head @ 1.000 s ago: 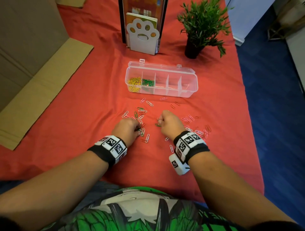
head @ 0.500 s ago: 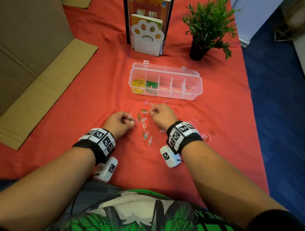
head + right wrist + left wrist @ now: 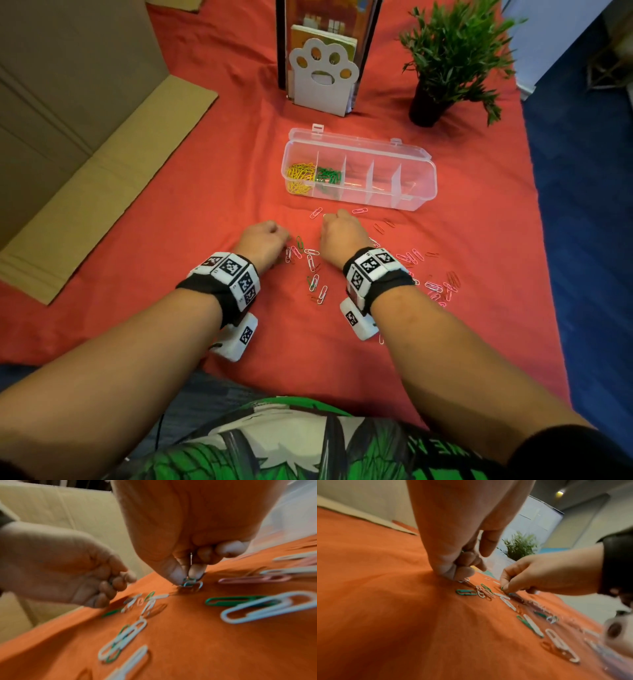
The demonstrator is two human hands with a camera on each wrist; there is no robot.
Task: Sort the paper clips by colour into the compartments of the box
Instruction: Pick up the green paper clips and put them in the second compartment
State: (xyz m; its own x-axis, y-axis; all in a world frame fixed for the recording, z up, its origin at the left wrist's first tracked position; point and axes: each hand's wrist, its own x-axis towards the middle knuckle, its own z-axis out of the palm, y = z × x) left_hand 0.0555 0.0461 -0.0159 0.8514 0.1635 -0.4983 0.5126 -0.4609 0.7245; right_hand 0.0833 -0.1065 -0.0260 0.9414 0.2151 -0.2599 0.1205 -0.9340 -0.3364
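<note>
A clear box (image 3: 416, 192) lies on the red cloth with yellow clips (image 3: 300, 175) in its leftmost compartment and green clips (image 3: 328, 174) in the one beside it. Loose white, pink, red and green clips (image 3: 313, 274) are scattered in front of it. My right hand (image 3: 330, 219) (image 3: 187, 574) is down on the cloth, pinching a small bunch of green clips (image 3: 188, 582) between thumb and fingertips. My left hand (image 3: 277, 236) (image 3: 465, 572) has its fingers curled; a bit of clip (image 3: 463, 551) shows inside them, and the fingertips touch the cloth at the pile's left edge.
A paw-shaped white bookend (image 3: 323, 78) with books stands behind the box, and a potted plant (image 3: 448, 58) at the back right. Flattened cardboard (image 3: 85, 137) covers the left side. The cloth ends at the right (image 3: 534, 205) over blue floor.
Both hands have moved forward a little, towards the box. The right hand has shifted left to the far side of the pile and is pinching green clips there.
</note>
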